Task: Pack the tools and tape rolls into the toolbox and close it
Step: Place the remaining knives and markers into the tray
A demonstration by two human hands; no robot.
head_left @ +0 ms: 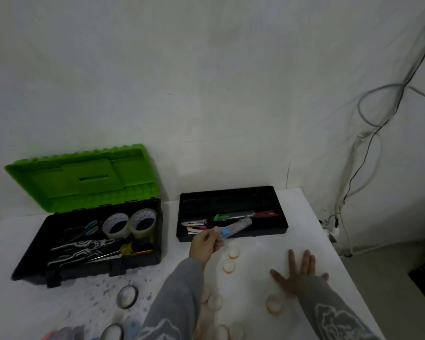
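The black toolbox [157, 241] stands open at the left, its green lid [84, 177] leaning back against the wall. Inside lie two clear tape rolls [129, 223], scissors, pliers [81, 249] and a yellow-handled screwdriver. To its right sits the black insert tray [268, 227] with staplers, a green cutter and a red-handled tool. My left hand [204, 244] pinches a clear, blue-tipped utility knife [233, 228] over the tray's front edge. My right hand [297, 271] rests flat on the table, fingers spread. Several small tape rolls [233, 252] lie scattered on the table.
The white table [304, 217] ends at the right near hanging cables [368, 133]. Dark-rimmed tape rolls [127, 296] and some blurred coloured items lie near the front left. A white wall stands close behind both boxes.
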